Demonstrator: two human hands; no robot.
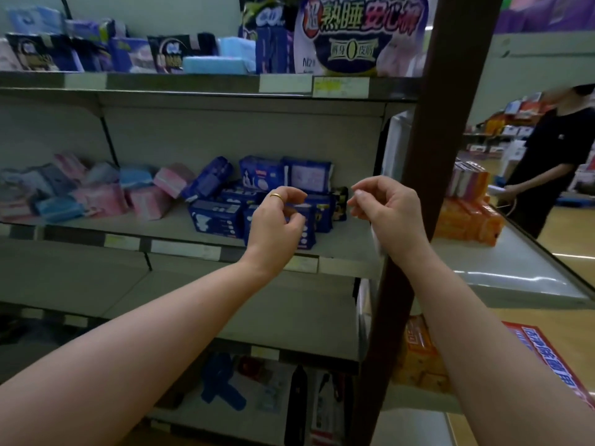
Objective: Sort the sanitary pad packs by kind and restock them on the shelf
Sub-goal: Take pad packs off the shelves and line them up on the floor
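Several dark blue pad packs point(219, 217) are piled on the right part of the middle shelf point(180, 252); two stand upright at the back point(307, 175). Pink and light blue packs point(96, 191) lie in a loose heap on the shelf's left part. My left hand point(278, 217), wearing a gold ring, hovers in front of the blue pile with fingers loosely curled and nothing in it. My right hand point(383, 206) hangs a little to the right, level with it, fingers also loosely curled and holding nothing. Part of the blue pile is hidden behind my left hand.
A brown upright post point(428, 175) stands right next to my right wrist. The top shelf point(199, 83) carries dark and light blue packs and a big purple-and-white pack point(360, 30). Orange boxes point(467, 217) sit on a side counter at right, where a person in black point(547, 162) stands.
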